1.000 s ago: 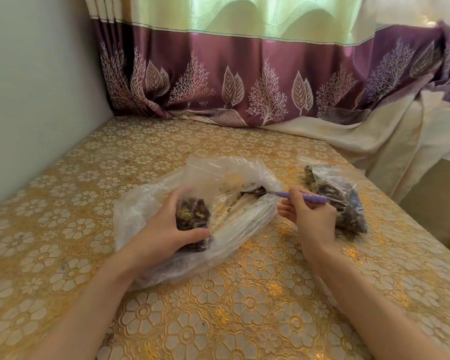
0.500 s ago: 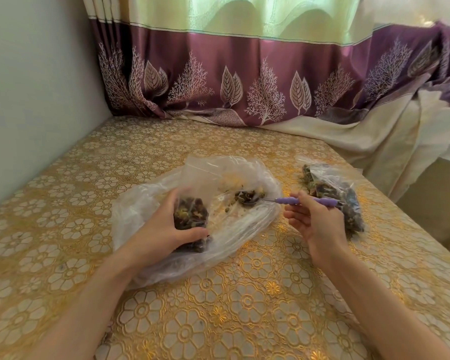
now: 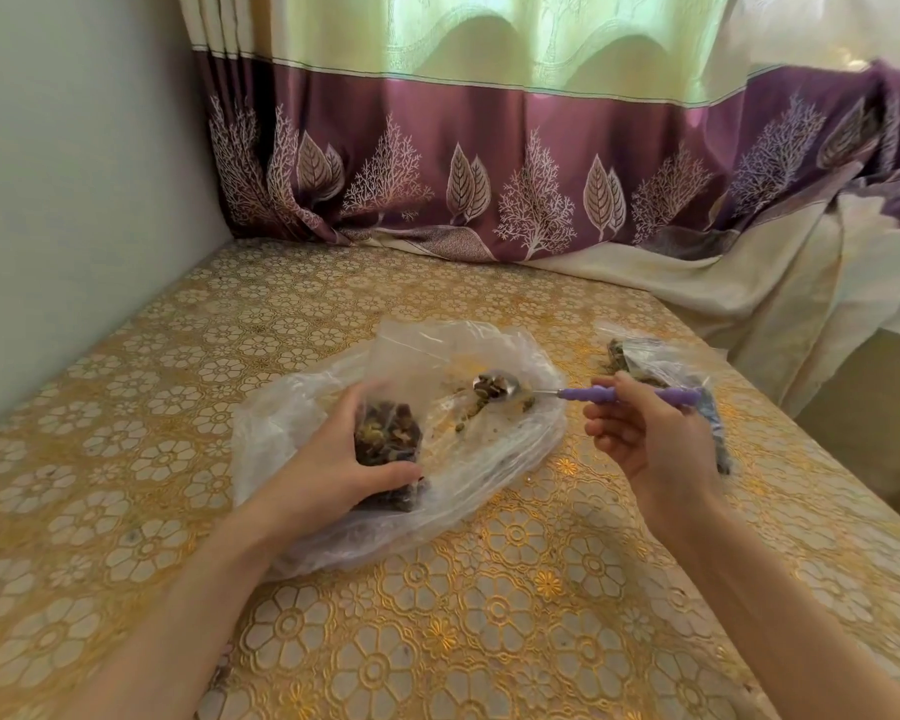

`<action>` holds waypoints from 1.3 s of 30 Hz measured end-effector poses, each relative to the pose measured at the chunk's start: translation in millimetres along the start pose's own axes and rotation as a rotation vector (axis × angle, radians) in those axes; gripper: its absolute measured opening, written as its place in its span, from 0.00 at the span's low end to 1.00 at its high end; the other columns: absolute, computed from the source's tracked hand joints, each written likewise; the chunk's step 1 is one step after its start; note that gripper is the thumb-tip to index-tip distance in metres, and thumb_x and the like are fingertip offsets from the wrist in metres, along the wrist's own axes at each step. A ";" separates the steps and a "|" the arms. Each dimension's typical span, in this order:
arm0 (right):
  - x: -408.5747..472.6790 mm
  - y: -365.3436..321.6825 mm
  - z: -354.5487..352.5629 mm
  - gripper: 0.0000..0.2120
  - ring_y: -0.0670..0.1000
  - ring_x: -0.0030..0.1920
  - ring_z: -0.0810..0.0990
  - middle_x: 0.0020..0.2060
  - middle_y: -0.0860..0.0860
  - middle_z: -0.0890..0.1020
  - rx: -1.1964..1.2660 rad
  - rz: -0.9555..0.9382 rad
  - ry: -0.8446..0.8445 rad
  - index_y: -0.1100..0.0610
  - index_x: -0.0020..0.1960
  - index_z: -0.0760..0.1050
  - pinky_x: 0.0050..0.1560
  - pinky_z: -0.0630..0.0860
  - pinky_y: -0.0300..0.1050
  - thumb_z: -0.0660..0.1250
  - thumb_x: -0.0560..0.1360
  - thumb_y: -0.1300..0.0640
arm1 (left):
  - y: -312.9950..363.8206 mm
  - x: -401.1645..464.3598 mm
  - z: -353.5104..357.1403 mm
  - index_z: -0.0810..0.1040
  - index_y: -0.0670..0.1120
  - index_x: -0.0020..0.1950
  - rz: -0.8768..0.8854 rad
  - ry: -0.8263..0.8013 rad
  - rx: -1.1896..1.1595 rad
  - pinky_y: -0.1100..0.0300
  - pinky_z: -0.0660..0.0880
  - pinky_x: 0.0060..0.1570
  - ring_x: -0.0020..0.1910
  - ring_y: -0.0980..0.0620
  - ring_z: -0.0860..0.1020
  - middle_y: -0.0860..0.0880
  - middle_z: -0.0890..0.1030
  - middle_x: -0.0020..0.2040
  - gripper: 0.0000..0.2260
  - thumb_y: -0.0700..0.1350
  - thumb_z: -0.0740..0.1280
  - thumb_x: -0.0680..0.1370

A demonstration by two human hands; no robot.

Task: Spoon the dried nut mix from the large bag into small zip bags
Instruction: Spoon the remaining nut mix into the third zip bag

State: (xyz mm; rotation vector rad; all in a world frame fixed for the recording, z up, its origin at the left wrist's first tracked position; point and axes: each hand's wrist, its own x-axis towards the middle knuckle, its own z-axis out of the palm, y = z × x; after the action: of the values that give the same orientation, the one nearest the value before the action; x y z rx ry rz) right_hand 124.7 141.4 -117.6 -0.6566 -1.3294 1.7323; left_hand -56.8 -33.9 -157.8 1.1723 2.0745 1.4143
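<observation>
No brand, label or writing could be read on any bag or on the spoon.

Two hands were in view, two small zip bags, one large bag and one spoon. The large bag (image 3: 489, 459) of clear plastic lay crumpled and flattened on the counter (image 3: 437, 641), which wore a gold floral cloth. Only a thin scatter of nut mix (image 3: 466, 415) lay inside it.

The left hand (image 3: 333, 459) reached in from the lower left, forearm angled up across the cloth, and rested on the large bag. Its fingers (image 3: 352, 407) and thumb were curled round a small zip bag (image 3: 388, 441) part-filled with dark nuts and seeds, holding it upright with its mouth towards the spoon.

The right hand (image 3: 645, 439) came in from the lower right, raised above the counter, palm turned towards the left. Its thumb and forefinger pinched the purple handle of the spoon (image 3: 583, 392); the other fingers (image 3: 609, 428) were loosely curled below, slightly spread. The spoon lay nearly level, its metal bowl holding a small heap of nut mix over the large bag, just beside the held bag but apart from it.

The second small zip bag (image 3: 661, 363), filled, lay on the counter behind the right hand, partly hidden by it.

A purple curtain (image 3: 489, 163) with leaf and tree prints hung at the counter's far edge, beside a plain wall (image 3: 74, 200).
</observation>
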 end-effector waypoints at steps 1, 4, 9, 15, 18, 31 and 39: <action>-0.3 -5.7 3.4 0.13 0.46 0.28 0.77 0.31 0.54 0.84 0.012 -0.022 -0.020 0.61 0.38 0.80 0.27 0.73 0.34 0.62 0.79 0.60 | 0.2 0.0 -0.1 0.60 0.61 0.64 0.001 0.001 0.002 0.82 0.67 0.36 0.43 0.80 0.71 0.62 0.71 0.53 0.33 0.47 0.76 0.67; -1.6 -21.6 15.1 0.15 0.46 0.29 0.77 0.35 0.55 0.85 0.053 -0.086 -0.079 0.59 0.37 0.81 0.30 0.74 0.35 0.61 0.79 0.59 | 1.0 0.3 -0.6 0.60 0.62 0.63 -0.007 0.008 0.011 0.79 0.70 0.37 0.45 0.74 0.74 0.62 0.71 0.54 0.33 0.47 0.76 0.67; -4.9 -34.5 32.6 0.12 0.46 0.31 0.77 0.40 0.57 0.85 0.082 -0.147 -0.177 0.61 0.42 0.78 0.33 0.75 0.36 0.62 0.79 0.57 | 2.4 0.2 0.3 0.60 0.64 0.62 -0.022 0.022 0.011 0.77 0.71 0.36 0.47 0.67 0.74 0.61 0.72 0.53 0.33 0.48 0.77 0.66; -9.2 -34.3 42.6 0.07 0.50 0.34 0.78 0.41 0.59 0.85 -0.022 -0.232 -0.363 0.58 0.43 0.81 0.33 0.75 0.38 0.65 0.74 0.59 | 2.8 -0.7 1.3 0.63 0.64 0.61 0.001 0.088 0.014 0.70 0.70 0.42 0.47 0.67 0.75 0.60 0.75 0.52 0.33 0.51 0.77 0.63; -8.6 -32.3 40.3 0.08 0.51 0.34 0.79 0.41 0.58 0.85 -0.067 -0.248 -0.405 0.61 0.48 0.79 0.34 0.75 0.38 0.61 0.77 0.65 | 1.8 -0.2 3.4 0.64 0.64 0.62 0.014 0.108 0.010 0.70 0.69 0.44 0.48 0.69 0.75 0.61 0.75 0.52 0.33 0.51 0.78 0.64; 0.4 -14.4 12.8 0.18 0.50 0.28 0.80 0.34 0.59 0.84 -0.181 -0.296 -0.031 0.61 0.36 0.82 0.27 0.75 0.37 0.62 0.79 0.54 | 1.1 0.8 3.1 0.58 0.62 0.67 -0.038 0.054 -0.053 0.65 0.71 0.46 0.53 0.62 0.73 0.57 0.72 0.57 0.32 0.47 0.70 0.68; -8.6 21.4 5.3 0.19 0.55 0.25 0.81 0.26 0.56 0.82 -0.413 -0.314 -0.039 0.58 0.33 0.82 0.27 0.78 0.41 0.62 0.79 0.53 | 0.8 -0.3 3.6 0.58 0.58 0.71 -0.025 0.064 0.023 0.71 0.71 0.40 0.48 0.65 0.75 0.61 0.73 0.52 0.32 0.38 0.68 0.74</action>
State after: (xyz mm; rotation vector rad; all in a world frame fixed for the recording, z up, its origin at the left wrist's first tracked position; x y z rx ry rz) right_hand 118.5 129.4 -137.1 -0.6007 -1.7372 1.2352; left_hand -53.7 -31.9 -158.7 1.1196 2.1467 1.4379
